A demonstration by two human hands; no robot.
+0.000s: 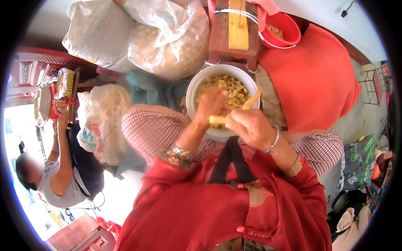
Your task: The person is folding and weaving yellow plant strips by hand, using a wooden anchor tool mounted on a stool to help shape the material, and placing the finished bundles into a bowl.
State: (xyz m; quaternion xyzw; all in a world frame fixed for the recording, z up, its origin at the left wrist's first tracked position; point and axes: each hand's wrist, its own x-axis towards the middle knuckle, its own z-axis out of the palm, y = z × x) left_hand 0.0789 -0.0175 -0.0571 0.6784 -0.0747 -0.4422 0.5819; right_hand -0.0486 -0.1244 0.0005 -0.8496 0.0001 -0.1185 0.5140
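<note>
A white basin (191, 90) stands between my knees, partly filled with cut pale-yellow pieces (234, 89). My left hand (211, 103) hangs over its near left side, fingers curled and a little blurred. What lies within those fingers, if anything, is hidden. At the basin's near right rim, my right hand (253, 127) is closed around a pale-yellow stick-like piece (218, 120), whose end juts toward my left hand. Another yellow strip (252, 100) points up and away from the same hand over the rim. Their exact kind is unclear.
A wooden bench (222, 39) with a yellow board stands beyond the basin. Big plastic sacks (167, 50) sit to its left. A red bucket (282, 27) and red cloth (310, 79) lie right. At far left another person (63, 175) works at a small stand.
</note>
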